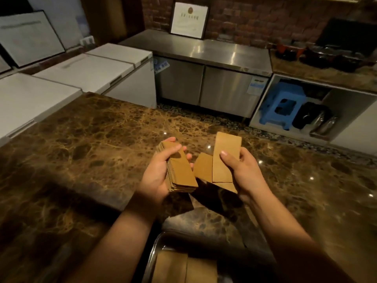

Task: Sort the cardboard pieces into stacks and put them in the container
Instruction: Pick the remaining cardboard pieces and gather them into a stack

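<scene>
Left grip (pixel 161 170) clasps stack (pixel 180 170); right grip (pixel 242 170) pinches strip (pixel 224 156).

Tan-brown cardboard pieces (pixel 180 170), plain and unpatterned, show against a dark brown marble counter (pixel 91 144) veined with golden-tan webbing. A silver metal container (pixel 152 260) holds more tan cardboard. Beyond stand white chest freezers (pixel 81 72), a grey steel cabinet (pixel 204 86), a bright blue stool (pixel 279 109) and a reddish-brown brick wall (pixel 255 19).
</scene>
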`<action>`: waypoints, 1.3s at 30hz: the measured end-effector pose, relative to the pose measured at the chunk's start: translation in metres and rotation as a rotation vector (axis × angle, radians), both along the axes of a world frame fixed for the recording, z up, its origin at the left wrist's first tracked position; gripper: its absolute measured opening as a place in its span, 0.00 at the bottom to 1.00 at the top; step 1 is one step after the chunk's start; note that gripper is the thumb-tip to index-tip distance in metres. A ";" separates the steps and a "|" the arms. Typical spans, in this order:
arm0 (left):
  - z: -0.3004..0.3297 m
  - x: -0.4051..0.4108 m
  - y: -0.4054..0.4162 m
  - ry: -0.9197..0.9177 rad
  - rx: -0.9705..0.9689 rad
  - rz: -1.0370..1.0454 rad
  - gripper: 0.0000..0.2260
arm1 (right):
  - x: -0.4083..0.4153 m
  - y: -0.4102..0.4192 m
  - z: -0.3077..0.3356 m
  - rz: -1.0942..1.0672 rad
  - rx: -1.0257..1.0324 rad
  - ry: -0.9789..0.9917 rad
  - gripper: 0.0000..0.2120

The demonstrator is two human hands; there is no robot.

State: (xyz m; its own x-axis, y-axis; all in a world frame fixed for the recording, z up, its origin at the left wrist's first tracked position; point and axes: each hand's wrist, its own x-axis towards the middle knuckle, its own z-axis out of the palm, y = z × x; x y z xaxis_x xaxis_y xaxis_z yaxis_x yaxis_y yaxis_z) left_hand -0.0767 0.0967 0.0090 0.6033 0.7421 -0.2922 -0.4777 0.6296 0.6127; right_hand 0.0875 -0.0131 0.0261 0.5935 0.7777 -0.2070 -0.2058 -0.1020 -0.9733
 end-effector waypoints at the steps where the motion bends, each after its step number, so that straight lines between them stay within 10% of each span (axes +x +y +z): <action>1: 0.008 0.009 -0.006 -0.013 0.046 -0.012 0.20 | 0.002 -0.011 0.006 -0.081 0.035 0.033 0.07; 8: 0.032 0.036 -0.028 0.066 0.214 -0.036 0.15 | 0.000 -0.048 0.024 -0.433 0.191 0.135 0.14; 14: 0.036 0.065 -0.067 0.096 0.270 -0.060 0.25 | -0.023 -0.056 0.036 -0.429 0.250 -0.214 0.11; 24: 0.023 0.053 -0.043 -0.129 0.052 -0.099 0.23 | -0.027 -0.067 0.042 -0.088 0.474 0.686 0.21; 31: 0.021 0.046 -0.038 -0.377 0.117 -0.165 0.20 | -0.016 -0.069 0.041 0.008 0.462 0.570 0.18; 39: 0.022 0.049 -0.040 -0.169 0.187 -0.153 0.18 | -0.016 -0.064 0.040 0.060 0.190 0.061 0.30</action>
